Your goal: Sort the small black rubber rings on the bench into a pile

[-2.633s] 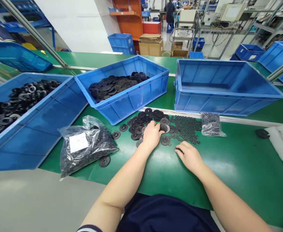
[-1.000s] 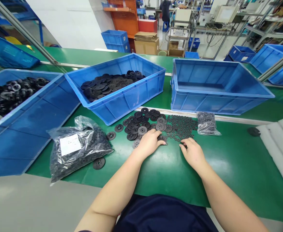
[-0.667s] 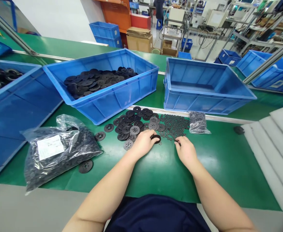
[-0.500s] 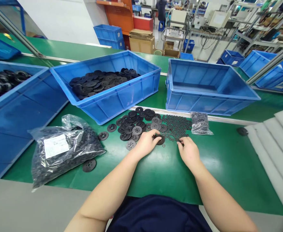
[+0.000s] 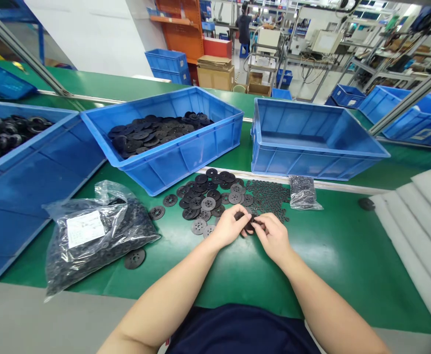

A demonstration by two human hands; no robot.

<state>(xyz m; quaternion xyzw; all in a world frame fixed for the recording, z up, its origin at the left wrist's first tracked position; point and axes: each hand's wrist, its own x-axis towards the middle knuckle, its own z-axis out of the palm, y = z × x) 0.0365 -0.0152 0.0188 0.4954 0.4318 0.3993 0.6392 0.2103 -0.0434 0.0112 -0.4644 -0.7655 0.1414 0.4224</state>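
Note:
My left hand (image 5: 230, 227) is closed on a black disc (image 5: 250, 225), which it holds tilted just above the green table. My right hand (image 5: 273, 236) meets it from the right, its thumb and fingers pinched together at the disc's edge. Whatever small part lies between those right fingertips is hidden. Behind my left hand spreads a pile of black discs (image 5: 196, 196) with holes in them. Many small black rings (image 5: 269, 191) lie scattered beyond my right hand.
A clear bag of black parts (image 5: 100, 236) lies left, a smaller bag (image 5: 303, 192) behind the rings. Blue bins stand along the back: one with discs (image 5: 178, 156), one at right (image 5: 311, 160), one with rings (image 5: 27, 187). White foam sheets (image 5: 414, 250) lie right.
My left hand has lifted the disc off the table. My right hand has moved left from the small rings to the disc, so both hands now meet there.

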